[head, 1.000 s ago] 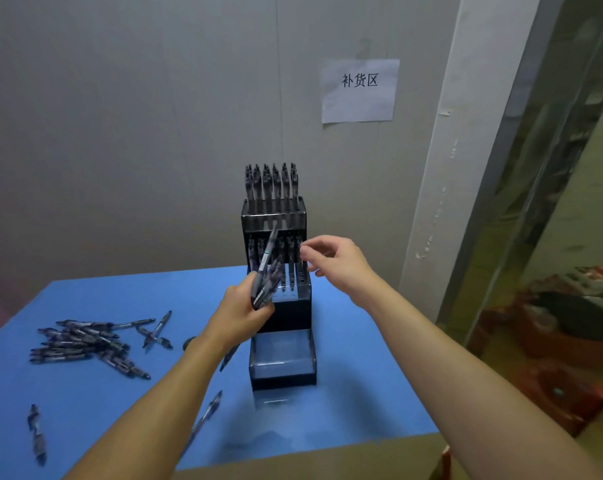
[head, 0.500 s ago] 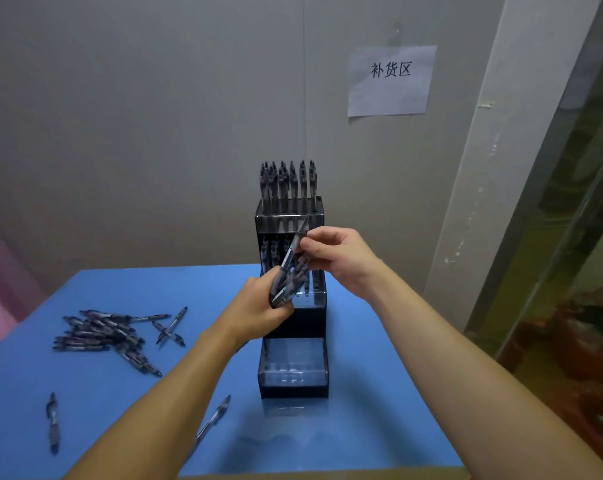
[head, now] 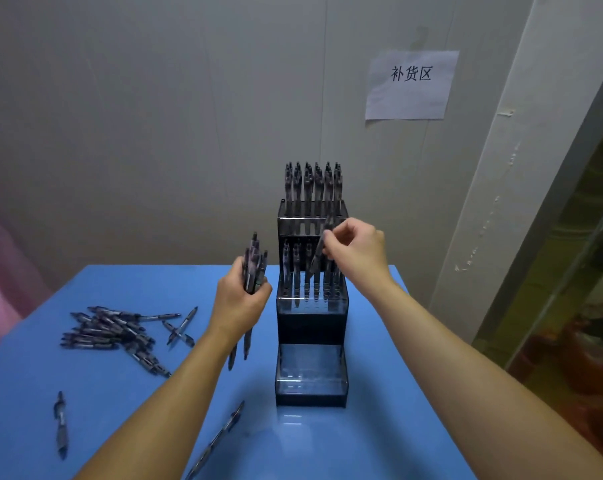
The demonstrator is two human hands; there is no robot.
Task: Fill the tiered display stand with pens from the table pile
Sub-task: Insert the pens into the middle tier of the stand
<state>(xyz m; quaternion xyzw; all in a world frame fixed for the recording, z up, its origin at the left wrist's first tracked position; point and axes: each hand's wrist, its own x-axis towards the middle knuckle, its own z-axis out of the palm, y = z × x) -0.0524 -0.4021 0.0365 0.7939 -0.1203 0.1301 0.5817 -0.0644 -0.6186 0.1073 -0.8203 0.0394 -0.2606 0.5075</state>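
A black three-tier display stand (head: pixel 311 323) stands mid-table. Its top tier is packed with upright pens (head: pixel 313 183); the middle tier holds several pens along its back, and the bottom tier (head: pixel 310 374) has none. My left hand (head: pixel 239 301), just left of the stand, grips a bundle of pens (head: pixel 254 265) pointing up. My right hand (head: pixel 357 249) pinches a single pen (head: pixel 316 259), tilted, over the middle tier. The pile of pens (head: pixel 115 332) lies on the table at the left.
The blue table (head: pixel 327 445) meets a grey wall with a paper sign (head: pixel 411 84). Loose pens lie near the front: one (head: pixel 61 424) at the left, one (head: pixel 217 441) beside my left forearm. The table's right edge drops to cluttered floor.
My right hand has taken one pen from the bundle and carried it right over the middle tier. My left hand has drawn away leftward with the remaining pens.
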